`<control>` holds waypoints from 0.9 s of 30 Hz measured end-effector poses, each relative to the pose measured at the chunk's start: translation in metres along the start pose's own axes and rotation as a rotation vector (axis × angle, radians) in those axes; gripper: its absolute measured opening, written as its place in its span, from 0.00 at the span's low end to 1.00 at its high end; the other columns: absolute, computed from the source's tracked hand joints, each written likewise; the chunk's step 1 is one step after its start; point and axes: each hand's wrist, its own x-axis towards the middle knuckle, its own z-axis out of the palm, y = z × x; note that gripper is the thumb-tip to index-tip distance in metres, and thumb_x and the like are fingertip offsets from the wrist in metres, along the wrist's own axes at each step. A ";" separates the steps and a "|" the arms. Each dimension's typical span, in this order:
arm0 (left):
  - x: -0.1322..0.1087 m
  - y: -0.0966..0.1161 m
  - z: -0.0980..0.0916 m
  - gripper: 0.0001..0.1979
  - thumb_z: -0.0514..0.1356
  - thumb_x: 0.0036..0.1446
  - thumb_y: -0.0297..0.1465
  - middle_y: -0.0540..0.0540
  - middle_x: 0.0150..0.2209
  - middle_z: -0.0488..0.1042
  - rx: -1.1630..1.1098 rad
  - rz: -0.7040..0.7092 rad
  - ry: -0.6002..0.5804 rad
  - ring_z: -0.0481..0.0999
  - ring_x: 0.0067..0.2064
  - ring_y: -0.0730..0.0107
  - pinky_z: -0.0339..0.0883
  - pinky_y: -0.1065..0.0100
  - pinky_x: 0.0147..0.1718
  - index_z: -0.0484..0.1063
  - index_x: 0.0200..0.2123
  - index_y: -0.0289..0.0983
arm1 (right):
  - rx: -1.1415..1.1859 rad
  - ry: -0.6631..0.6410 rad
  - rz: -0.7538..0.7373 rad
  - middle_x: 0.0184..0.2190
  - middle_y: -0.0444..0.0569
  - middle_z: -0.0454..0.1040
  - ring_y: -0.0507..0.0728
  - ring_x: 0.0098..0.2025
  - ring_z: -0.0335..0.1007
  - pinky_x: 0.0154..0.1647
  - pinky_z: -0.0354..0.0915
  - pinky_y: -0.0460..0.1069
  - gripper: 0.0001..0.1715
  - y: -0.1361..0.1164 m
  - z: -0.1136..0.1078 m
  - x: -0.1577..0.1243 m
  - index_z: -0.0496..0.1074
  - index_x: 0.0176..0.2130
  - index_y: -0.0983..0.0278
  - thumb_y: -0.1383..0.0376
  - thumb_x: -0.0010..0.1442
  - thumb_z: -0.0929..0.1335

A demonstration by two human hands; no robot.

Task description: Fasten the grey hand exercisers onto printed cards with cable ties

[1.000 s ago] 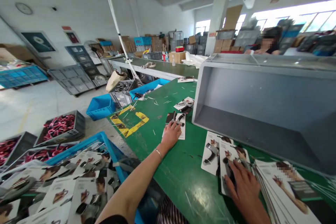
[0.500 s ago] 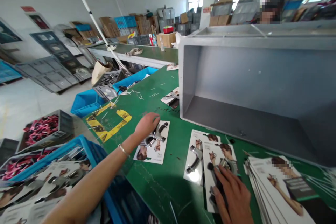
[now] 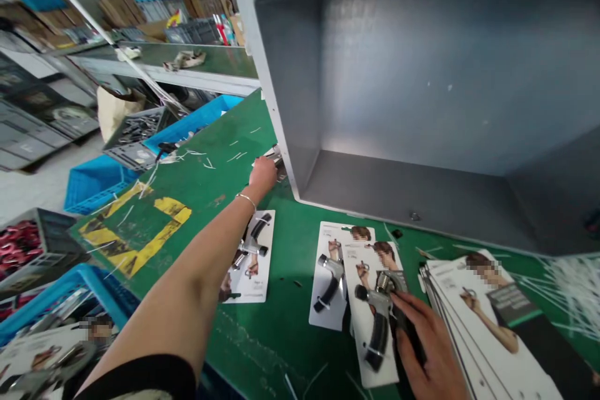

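Note:
My left hand (image 3: pixel 264 174) reaches far across the green table, closed at the edge of a carded hand grip strengthener (image 3: pixel 280 162) beside the grey bin; its fingertips are partly hidden. Under my left forearm lies another carded hand grip strengthener (image 3: pixel 255 244), partly covered. My right hand (image 3: pixel 434 340) is closed on the right side of a carded hand grip strengthener (image 3: pixel 379 312), its thumb and fingers around a dark handle. That card overlaps another carded strengthener (image 3: pixel 329 278). Right of them lies a fanned stack of printed cards (image 3: pixel 487 306).
A large grey bin (image 3: pixel 398 184) lies on its side, opening toward me. White plastic ties (image 3: pixel 574 281) are heaped at the right. Yellow-black tape (image 3: pixel 175 215) marks the table's left. Lower left, a blue crate (image 3: pixel 89 281) holds carded pieces; further crates stand beyond the table edge.
My left hand has moved forward from the nearer left card to the one beside the bin. My right hand has shifted to its card's right side, uncovering the strengthener. The view has moved closer to the bin.

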 end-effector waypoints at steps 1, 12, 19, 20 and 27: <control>-0.004 -0.007 -0.006 0.14 0.52 0.62 0.27 0.27 0.47 0.72 0.020 0.005 0.000 0.68 0.53 0.49 0.62 0.53 0.54 0.73 0.45 0.24 | 0.019 0.019 0.022 0.60 0.50 0.62 0.63 0.60 0.61 0.59 0.63 0.62 0.23 -0.001 -0.005 0.001 0.61 0.61 0.53 0.61 0.68 0.60; -0.181 -0.126 -0.126 0.19 0.49 0.65 0.37 0.38 0.43 0.70 0.020 0.129 0.178 0.68 0.48 0.55 0.64 0.56 0.53 0.72 0.50 0.32 | -0.043 -0.034 -0.326 0.57 0.51 0.69 0.63 0.54 0.67 0.51 0.65 0.57 0.24 0.022 -0.016 -0.054 0.63 0.61 0.54 0.63 0.66 0.61; -0.318 -0.116 -0.137 0.18 0.50 0.67 0.39 0.40 0.46 0.71 -0.206 0.169 0.206 0.70 0.49 0.58 0.65 0.56 0.54 0.70 0.51 0.36 | -0.078 -0.193 -0.626 0.53 0.52 0.71 0.61 0.54 0.64 0.55 0.62 0.57 0.24 -0.052 -0.019 0.042 0.64 0.60 0.58 0.69 0.67 0.60; -0.331 -0.111 -0.134 0.17 0.50 0.67 0.39 0.40 0.46 0.71 -0.230 0.167 0.199 0.70 0.50 0.58 0.64 0.56 0.55 0.70 0.52 0.36 | -0.123 -0.233 -0.654 0.52 0.53 0.72 0.61 0.54 0.65 0.54 0.63 0.56 0.24 -0.065 -0.011 0.063 0.65 0.59 0.59 0.71 0.67 0.59; -0.413 -0.090 -0.110 0.15 0.52 0.66 0.39 0.41 0.47 0.72 -0.379 0.025 0.153 0.72 0.52 0.57 0.66 0.54 0.56 0.70 0.51 0.42 | -0.402 -0.228 -0.622 0.37 0.53 0.72 0.60 0.41 0.68 0.39 0.63 0.51 0.05 -0.095 0.057 0.144 0.73 0.36 0.64 0.67 0.64 0.67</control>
